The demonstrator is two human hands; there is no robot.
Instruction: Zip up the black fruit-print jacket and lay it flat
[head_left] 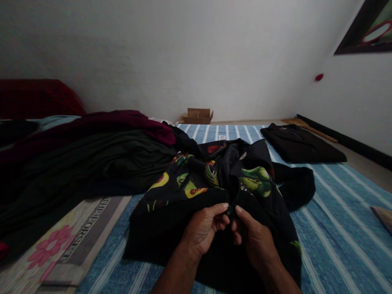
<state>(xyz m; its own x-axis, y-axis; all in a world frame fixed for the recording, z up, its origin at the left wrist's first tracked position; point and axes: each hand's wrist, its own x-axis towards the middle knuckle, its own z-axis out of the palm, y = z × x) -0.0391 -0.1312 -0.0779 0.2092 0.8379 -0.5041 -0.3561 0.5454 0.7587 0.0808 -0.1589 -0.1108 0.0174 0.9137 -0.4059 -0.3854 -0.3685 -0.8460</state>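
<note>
A black zip jacket with a green and yellow fruit print lies spread on the striped bedsheet, its dark hem towards me. My left hand pinches the left front edge of the jacket at the bottom of the zipper. Close beside it, my right hand pinches the right front edge between thumb and fingers. Both thumbs point at the zipper's lower end, and the small parts between the fingertips are too dark to make out. One black sleeve sticks out on the right.
A heap of dark green clothes with a maroon garment lies to the left, over a flowered cloth. A folded black garment rests at the right on the blue striped bedsheet. An open cardboard box stands by the wall.
</note>
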